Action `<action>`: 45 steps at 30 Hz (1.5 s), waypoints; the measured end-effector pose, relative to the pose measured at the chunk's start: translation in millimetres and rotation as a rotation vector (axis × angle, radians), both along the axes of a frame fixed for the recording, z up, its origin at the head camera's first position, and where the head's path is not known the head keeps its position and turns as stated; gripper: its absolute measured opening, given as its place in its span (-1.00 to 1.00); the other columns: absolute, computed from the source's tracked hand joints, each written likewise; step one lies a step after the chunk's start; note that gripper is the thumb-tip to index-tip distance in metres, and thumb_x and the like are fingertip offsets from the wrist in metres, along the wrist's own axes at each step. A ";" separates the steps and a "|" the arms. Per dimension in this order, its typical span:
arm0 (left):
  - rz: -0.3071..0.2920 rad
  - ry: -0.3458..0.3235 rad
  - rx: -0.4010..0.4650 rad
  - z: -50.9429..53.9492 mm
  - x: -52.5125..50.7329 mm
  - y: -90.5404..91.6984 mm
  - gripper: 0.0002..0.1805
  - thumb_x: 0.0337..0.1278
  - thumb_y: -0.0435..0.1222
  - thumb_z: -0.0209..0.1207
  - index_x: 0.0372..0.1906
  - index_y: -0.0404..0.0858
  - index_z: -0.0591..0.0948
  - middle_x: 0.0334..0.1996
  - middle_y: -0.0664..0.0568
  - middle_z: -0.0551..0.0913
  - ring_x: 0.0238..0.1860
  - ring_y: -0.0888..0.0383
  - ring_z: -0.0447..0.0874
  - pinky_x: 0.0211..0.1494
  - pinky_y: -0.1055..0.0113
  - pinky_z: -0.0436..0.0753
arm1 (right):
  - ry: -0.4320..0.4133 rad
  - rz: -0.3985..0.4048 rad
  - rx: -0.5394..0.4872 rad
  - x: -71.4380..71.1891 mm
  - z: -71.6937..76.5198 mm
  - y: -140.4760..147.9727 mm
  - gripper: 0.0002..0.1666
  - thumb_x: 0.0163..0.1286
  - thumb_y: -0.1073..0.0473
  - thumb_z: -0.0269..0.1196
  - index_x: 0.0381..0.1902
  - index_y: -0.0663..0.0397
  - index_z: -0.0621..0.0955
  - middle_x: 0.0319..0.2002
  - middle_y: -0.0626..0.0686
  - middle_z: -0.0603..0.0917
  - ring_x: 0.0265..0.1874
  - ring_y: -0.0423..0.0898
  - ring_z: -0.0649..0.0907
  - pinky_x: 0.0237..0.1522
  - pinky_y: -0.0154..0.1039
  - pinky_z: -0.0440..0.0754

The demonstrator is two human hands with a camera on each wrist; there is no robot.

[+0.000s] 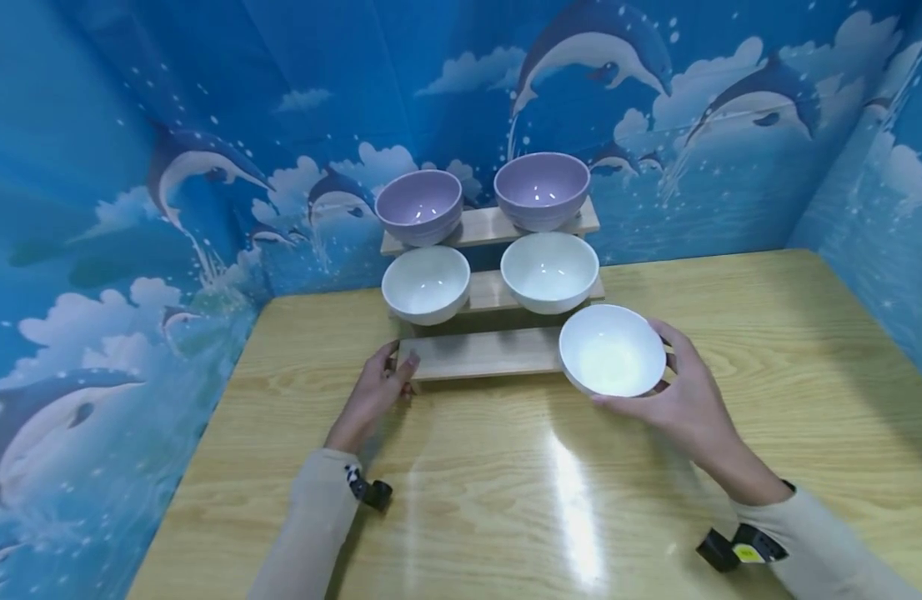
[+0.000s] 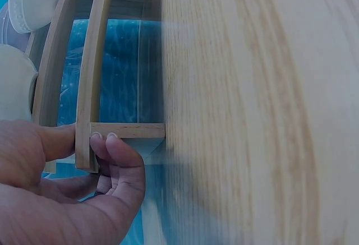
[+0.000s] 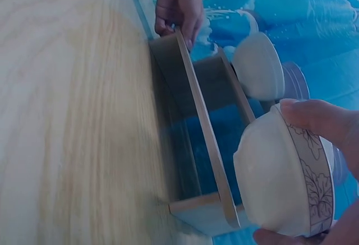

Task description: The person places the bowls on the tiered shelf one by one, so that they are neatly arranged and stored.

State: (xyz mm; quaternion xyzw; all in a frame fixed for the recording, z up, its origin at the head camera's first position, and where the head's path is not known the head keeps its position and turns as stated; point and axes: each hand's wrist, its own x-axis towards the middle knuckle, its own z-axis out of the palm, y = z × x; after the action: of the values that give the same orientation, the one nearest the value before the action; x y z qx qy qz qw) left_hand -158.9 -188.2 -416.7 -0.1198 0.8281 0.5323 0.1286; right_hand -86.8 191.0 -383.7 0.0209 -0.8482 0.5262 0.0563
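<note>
A tiered wooden rack stands on the table. My left hand grips the left end of its lowest board, thumb on top and fingers curled beneath, as the left wrist view shows. In my right hand is a white bowl, pinched at its right side between thumb and fingers, over the right end of the lowest board. The right wrist view shows a leaf pattern on this bowl; whether its base touches the board I cannot tell. Two white bowls sit on the middle board, two purple bowls on the top one.
The light wooden table extends in front of and beside the rack. Behind and to the left hangs a blue cloth printed with dolphins, close to the table's back edge. Each wrist wears a small black camera.
</note>
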 end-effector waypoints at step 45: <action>-0.001 0.000 0.031 -0.3 -0.1 -0.3 -0.22 0.55 -0.05 0.05 0.63 -0.20 0.01 -0.05 -0.12 0.45 -0.27 0.11 0.56 -0.15 0.24 0.67 | 0.123 0.204 -0.050 -13.7 -15.6 -81.3 0.39 -0.27 0.12 0.75 0.50 0.22 0.27 0.38 0.24 0.40 0.28 0.23 0.48 0.25 0.22 0.48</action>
State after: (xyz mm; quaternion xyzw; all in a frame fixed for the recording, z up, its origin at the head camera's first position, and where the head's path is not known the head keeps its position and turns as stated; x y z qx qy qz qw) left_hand -159.0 -188.6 -417.0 -0.1174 0.8200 0.5447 0.1309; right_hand -100.5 109.7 -399.3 0.1381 -0.8233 0.5478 0.0548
